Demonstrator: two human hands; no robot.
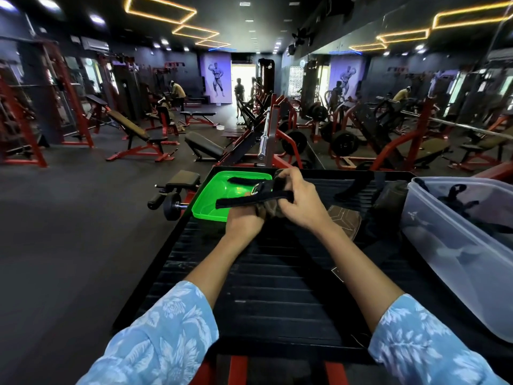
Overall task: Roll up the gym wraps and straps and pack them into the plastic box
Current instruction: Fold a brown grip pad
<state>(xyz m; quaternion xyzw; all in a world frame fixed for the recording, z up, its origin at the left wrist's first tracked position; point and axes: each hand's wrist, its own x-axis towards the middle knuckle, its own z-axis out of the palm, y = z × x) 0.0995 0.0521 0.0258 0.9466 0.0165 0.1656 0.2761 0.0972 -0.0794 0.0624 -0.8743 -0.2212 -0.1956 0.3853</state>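
While both hands work above the far middle of the desk (277, 287), a black gym strap (254, 200) with a metal ring stretches between them, one flat end pointing toward the left edge. The left hand (244, 222) curls its fingers around a brownish rolled bundle (270, 211) of padding, and the right hand (301, 202) pinches the strap and the top of the same bundle from above. Just behind them, at the far left corner, sits a bright green lid (206, 211) with another black strap (241, 180) lying in it. A clear plastic box (449, 245) stands along the right edge, holding dark straps. Between the hands and the box lie a brown padded piece (347, 219) and more dark gear, hard to make out. Light blue floral sleeves (155, 337) cover the forearms near the desk's near edge. Beyond the desk stand red-framed gym machines (133, 140).
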